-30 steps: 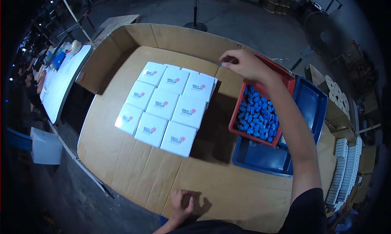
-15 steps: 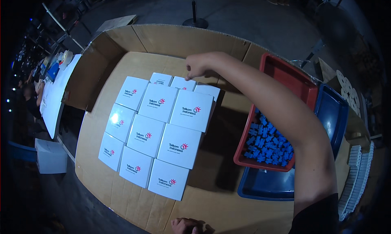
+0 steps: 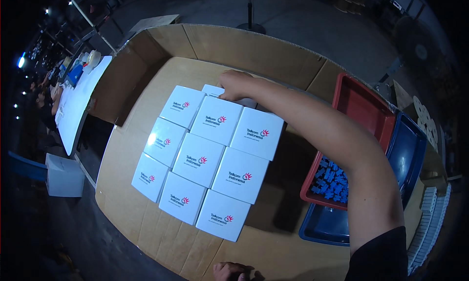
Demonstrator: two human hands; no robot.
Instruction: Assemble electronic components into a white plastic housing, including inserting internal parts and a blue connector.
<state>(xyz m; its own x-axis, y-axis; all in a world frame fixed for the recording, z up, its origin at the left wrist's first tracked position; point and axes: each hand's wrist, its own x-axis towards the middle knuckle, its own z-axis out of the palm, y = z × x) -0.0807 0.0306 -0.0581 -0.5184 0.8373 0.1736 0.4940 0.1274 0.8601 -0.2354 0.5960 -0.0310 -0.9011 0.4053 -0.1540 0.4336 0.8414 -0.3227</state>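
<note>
White square boxes point(image 3: 198, 160) with a red and dark print lie close together in rows on the cardboard-covered table. Beyond the near rows, my right hand point(image 3: 235, 84) reaches down over the far row, its fingers bent against a partly hidden white box point(image 3: 213, 91). The hand and wrist cover most of that far row. Down at the lower edge of the picture, my left hand point(image 3: 229, 271) rests near the front of the table, fingers curled in and nothing visible in them. Part of it is cut off by the frame.
A cardboard wall point(image 3: 254, 50) rims the far side. To the right, a red tray point(image 3: 362, 101) holding blue plastic pieces point(image 3: 330, 181) overlaps a blue tray point(image 3: 325, 230). White stacked strips point(image 3: 430, 227) stand at the far right. Co-workers sit by a white table point(image 3: 80, 102) on the left.
My right hand has come down onto the far row of boxes, shifting slightly left relative to them. The view has swung, so the boxes and trays appear further right. My left hand stays low.
</note>
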